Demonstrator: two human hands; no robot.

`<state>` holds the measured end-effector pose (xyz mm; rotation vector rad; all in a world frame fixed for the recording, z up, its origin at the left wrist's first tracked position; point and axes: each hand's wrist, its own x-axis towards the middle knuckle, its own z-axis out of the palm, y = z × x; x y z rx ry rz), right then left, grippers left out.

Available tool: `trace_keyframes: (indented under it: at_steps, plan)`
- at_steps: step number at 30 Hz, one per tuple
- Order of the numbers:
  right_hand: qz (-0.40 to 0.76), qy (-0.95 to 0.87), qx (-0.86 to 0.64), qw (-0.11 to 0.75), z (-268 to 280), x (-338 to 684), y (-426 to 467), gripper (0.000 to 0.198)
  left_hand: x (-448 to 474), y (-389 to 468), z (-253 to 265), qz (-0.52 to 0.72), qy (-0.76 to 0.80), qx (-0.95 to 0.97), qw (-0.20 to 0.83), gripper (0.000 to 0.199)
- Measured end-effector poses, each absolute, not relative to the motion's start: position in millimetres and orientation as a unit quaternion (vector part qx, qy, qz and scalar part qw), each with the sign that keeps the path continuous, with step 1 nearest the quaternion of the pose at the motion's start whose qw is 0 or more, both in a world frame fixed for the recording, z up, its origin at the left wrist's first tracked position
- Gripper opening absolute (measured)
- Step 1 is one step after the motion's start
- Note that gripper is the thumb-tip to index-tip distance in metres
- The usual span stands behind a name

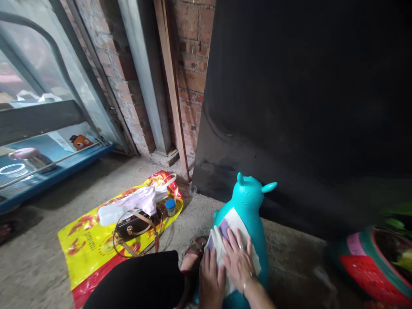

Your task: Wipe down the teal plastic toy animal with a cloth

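A teal inflatable animal toy (263, 240) with two ears stands on the concrete floor in front of me. Over its back lies a white and purple cloth (242, 224). My right hand (238, 259), with a ring and a bracelet, rests flat on the cloth with its fingers spread. Beside it, lower and to the left, my left hand (210, 274) lies on the cloth's near-left part, fingers stretched out. Both palms are hidden. My knee in black cloth and a sandalled foot are just left of the toy.
On the left, a yellow and red plastic bag (79, 257) lies under a dark handbag (137, 227), a pale cloth (138, 199) and a blue-lidded jar (170, 208). A dark panel (289, 107) stands behind the toy. A watermelon-patterned pot (367, 262) is right; a blue-based cart (64, 174) is far left.
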<state>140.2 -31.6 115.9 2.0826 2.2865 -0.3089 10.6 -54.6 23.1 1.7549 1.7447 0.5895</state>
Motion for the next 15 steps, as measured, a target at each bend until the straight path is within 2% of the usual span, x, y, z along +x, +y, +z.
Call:
trace_keyframes:
  at_steps: [3,6,12,15]
  plan:
    - [-0.099,0.714,0.693,0.027,88,149,-91,0.056,7,-79,14,0.263,0.678,0.643,0.24,0.06]
    - [-0.091,0.69,0.716,0.045,72,156,-118,0.054,8,-83,13,0.277,0.685,0.631,0.237,0.062]
    - [-0.124,0.722,0.681,-0.002,105,144,-61,0.051,16,-67,5,0.305,0.676,0.626,0.241,0.059]
    - [-0.156,0.74,0.654,-0.023,128,134,-17,0.046,14,-43,1,0.278,0.683,0.594,0.323,0.064]
